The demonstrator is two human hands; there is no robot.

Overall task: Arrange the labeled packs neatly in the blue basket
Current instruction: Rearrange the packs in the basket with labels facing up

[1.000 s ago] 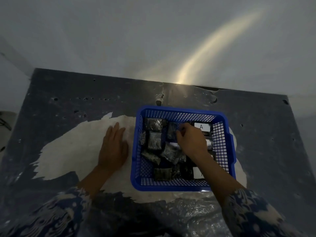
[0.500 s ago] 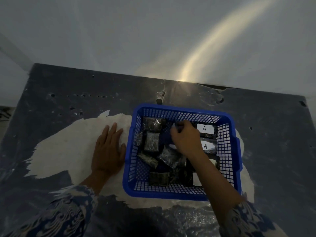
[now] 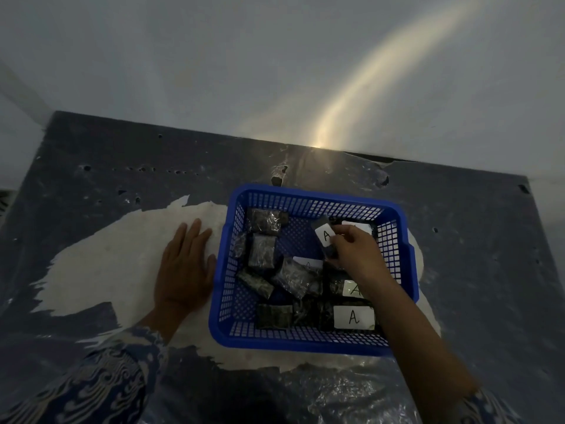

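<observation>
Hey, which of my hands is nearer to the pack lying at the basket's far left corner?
Left. The left hand lies flat on the table just outside the blue basket, left of that pack. The right hand is across the basket, holding up a labeled pack.

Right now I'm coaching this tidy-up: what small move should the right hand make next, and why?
Probably lower the held pack label-up beside the labeled packs along the blue basket's right side. The right hand pinches it above the floor; the packs on the left lie jumbled.
</observation>
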